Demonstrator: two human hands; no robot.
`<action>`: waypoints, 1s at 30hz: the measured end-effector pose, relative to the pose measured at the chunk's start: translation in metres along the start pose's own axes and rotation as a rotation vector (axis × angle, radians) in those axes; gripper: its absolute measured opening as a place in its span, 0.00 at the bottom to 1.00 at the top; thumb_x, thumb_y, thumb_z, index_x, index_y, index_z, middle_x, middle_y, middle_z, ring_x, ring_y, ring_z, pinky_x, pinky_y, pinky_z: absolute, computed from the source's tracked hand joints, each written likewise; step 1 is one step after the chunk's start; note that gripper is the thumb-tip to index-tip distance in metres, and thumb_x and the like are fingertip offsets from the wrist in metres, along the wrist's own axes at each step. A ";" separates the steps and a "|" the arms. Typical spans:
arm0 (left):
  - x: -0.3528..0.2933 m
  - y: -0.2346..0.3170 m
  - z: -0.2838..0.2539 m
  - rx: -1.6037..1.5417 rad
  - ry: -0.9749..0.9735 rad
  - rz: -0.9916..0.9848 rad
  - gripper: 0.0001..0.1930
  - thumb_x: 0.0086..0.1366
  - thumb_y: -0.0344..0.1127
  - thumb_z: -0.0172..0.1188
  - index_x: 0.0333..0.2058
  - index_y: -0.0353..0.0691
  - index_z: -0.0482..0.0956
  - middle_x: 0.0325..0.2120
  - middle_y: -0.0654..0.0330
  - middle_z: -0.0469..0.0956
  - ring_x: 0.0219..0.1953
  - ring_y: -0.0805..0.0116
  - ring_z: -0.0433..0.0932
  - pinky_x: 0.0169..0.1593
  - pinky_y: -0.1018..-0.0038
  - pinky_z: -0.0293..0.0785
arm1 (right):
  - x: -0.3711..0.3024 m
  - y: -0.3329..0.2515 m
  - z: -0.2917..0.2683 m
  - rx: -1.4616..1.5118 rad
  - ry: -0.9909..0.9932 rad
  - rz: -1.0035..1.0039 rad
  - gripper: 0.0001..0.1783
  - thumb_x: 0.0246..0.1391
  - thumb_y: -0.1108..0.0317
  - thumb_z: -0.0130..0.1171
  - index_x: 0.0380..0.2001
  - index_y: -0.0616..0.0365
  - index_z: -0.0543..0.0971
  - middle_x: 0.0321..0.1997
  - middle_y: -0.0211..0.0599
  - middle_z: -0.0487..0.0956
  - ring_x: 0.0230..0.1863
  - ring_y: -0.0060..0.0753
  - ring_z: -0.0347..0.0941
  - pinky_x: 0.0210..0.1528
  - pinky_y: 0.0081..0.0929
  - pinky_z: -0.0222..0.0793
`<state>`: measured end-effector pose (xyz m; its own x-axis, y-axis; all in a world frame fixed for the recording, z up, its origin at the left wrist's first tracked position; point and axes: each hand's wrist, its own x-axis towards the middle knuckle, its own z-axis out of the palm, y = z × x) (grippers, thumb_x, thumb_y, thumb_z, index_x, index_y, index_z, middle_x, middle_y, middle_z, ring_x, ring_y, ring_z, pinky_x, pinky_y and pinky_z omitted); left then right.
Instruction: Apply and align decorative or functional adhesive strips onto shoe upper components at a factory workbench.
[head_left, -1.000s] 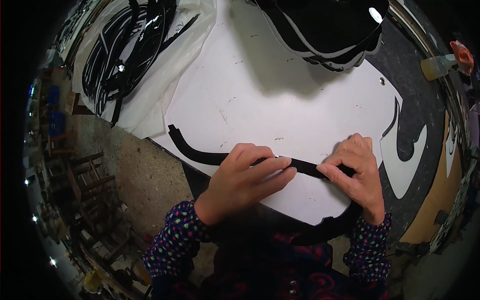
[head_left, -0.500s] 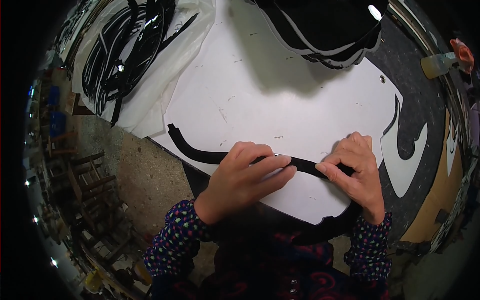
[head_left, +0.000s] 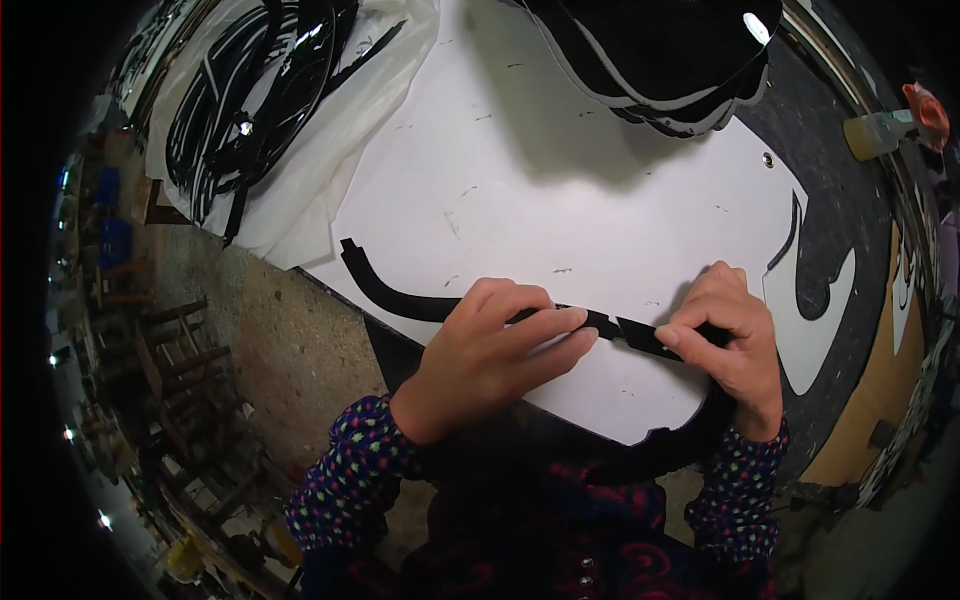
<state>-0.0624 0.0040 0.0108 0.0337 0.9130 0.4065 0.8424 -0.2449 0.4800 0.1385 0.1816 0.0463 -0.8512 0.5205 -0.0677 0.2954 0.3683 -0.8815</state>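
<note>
One broad white sheet (head_left: 560,235) covers most of the dark tabletop (head_left: 850,195); its surface looks smooth, so anything resting on it could slide under a sideways pull. At the upper left, a pale plastic bag (head_left: 330,175) lies beneath a loose bundle of black strips (head_left: 275,130); as the bag seems to overhang the tabletop's edge, a snag might drag both floorward. A stack of glossy black pieces (head_left: 670,60) rests at the far side and could fan out if knocked.

Near the sheet's front edge is a curved black strip (head_left: 385,297), its notched end free at the left and its other end in the left hand (head_left: 490,345), whose grip is closed on it. The right hand (head_left: 725,335) pinches what looks like a second black strip (head_left: 645,336), which runs in under the fingers. Below that hand hangs dark material (head_left: 665,455); I can't tell whether it belongs to the strip. If so, its weight might tug the pinched end crooked.

Smallest is the pale slit (head_left: 614,320) where the two ends meet. Whether they overlap or are fastened can't be made out. Uneven finger pressure could set them at an angle or widen that slit.
</note>
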 end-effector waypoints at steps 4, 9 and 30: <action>0.001 0.000 0.001 0.009 0.005 0.009 0.18 0.50 0.29 0.64 0.42 0.49 0.85 0.45 0.71 0.78 0.41 0.70 0.74 0.44 0.72 0.71 | 0.001 -0.003 0.006 -0.150 0.000 -0.009 0.06 0.44 0.68 0.71 0.21 0.53 0.82 0.20 0.21 0.72 0.30 0.24 0.61 0.42 0.28 0.50; 0.000 0.000 0.002 0.028 0.005 0.011 0.17 0.50 0.30 0.64 0.41 0.50 0.85 0.45 0.71 0.78 0.41 0.70 0.74 0.43 0.72 0.71 | 0.002 -0.004 0.009 -0.198 0.002 -0.017 0.06 0.44 0.66 0.71 0.22 0.53 0.83 0.20 0.21 0.72 0.30 0.25 0.61 0.42 0.28 0.50; 0.001 0.000 0.003 0.038 0.016 0.018 0.17 0.49 0.30 0.65 0.41 0.50 0.85 0.44 0.71 0.78 0.41 0.71 0.74 0.43 0.72 0.72 | 0.002 -0.005 0.011 -0.241 0.006 -0.019 0.07 0.45 0.66 0.71 0.19 0.51 0.81 0.20 0.22 0.71 0.29 0.25 0.59 0.39 0.29 0.48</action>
<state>-0.0604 0.0056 0.0090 0.0403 0.9033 0.4272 0.8615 -0.2480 0.4430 0.1302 0.1725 0.0449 -0.8554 0.5157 -0.0484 0.3746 0.5514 -0.7454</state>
